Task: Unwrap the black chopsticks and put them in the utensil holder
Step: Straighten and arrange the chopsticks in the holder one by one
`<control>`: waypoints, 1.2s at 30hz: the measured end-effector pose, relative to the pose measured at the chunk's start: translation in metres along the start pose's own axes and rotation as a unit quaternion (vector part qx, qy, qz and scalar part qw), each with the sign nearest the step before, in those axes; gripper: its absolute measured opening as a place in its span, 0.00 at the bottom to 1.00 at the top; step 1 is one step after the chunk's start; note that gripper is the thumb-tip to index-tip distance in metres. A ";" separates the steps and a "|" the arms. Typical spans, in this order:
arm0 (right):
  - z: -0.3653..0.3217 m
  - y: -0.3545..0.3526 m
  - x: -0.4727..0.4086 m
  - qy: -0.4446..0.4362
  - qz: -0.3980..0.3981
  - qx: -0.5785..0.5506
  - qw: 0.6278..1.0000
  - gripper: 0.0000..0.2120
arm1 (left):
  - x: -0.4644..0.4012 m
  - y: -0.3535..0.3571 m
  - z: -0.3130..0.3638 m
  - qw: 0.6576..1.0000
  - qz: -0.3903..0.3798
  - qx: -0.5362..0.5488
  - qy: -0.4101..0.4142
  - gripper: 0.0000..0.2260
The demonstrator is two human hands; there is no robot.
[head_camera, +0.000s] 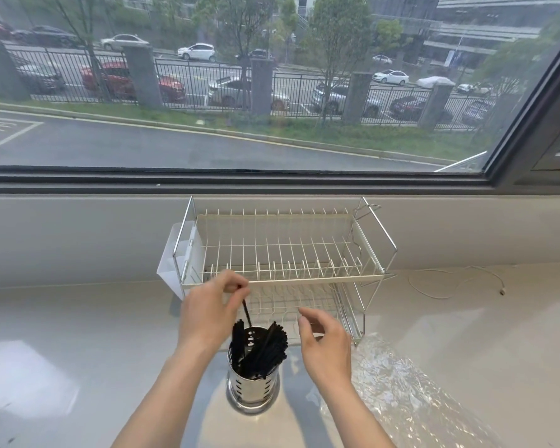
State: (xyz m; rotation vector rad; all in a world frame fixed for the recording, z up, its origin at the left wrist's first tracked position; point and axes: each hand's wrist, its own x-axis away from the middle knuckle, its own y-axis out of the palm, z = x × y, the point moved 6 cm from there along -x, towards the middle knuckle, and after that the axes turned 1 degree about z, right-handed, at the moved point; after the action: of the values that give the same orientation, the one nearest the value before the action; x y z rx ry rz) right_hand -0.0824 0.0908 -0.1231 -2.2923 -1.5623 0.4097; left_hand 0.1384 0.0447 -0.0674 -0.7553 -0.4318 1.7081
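Note:
A shiny metal utensil holder (252, 388) with punched holes stands on the pale counter in front of me. Several black chopsticks (267, 350) lean inside it, tips upward. My left hand (207, 313) is just above and left of the holder and pinches the top of one black chopstick (246, 313) whose lower end points down into the holder. My right hand (325, 342) hovers to the right of the holder with loosely curled fingers, holding nothing. Crumpled clear plastic wrap (398, 392) lies on the counter to the right.
A white two-tier wire dish rack (374, 278) stands behind the holder against the window sill, with a white plastic cup (168, 266) hung on its left side. A thin white cable (450, 282) lies at the right. A large window fills the back.

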 end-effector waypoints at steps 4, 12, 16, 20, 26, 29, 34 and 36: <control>-0.014 0.012 -0.008 0.053 -0.054 -0.105 0.992 0.09 | -0.007 -0.043 -0.001 0.951 0.142 0.257 -0.090 0.06; -0.043 0.008 -0.023 0.147 -0.002 -0.474 0.868 0.09 | 0.027 -0.002 -0.030 0.875 0.054 0.445 -0.182 0.07; -0.034 -0.018 -0.022 0.104 0.164 -0.279 0.940 0.06 | 0.043 0.006 -0.046 0.830 0.110 0.504 -0.211 0.08; -0.025 -0.012 -0.018 0.157 0.086 -0.352 0.919 0.11 | 0.049 0.015 -0.045 0.800 0.074 0.555 -0.218 0.10; -0.051 -0.015 -0.019 0.071 0.081 -0.427 0.898 0.17 | 0.058 0.023 -0.040 0.882 0.012 0.432 -0.189 0.09; -0.065 -0.013 -0.017 0.004 0.069 -0.387 0.919 0.14 | 0.061 0.026 -0.037 0.950 -0.018 0.275 -0.145 0.09; -0.057 -0.007 -0.007 -0.083 0.085 -0.198 0.973 0.12 | 0.067 0.011 -0.022 0.997 0.052 -0.013 0.051 0.16; -0.044 0.010 0.002 -0.092 0.023 -0.084 0.992 0.12 | 0.068 0.022 -0.026 0.995 -0.031 -0.055 0.076 0.24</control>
State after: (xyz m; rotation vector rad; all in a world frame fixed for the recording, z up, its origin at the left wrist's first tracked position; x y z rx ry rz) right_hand -0.0554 0.0840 -0.0880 -2.4831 -1.6911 0.5336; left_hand 0.1312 0.1012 -0.1179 -0.9365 -0.4425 1.5652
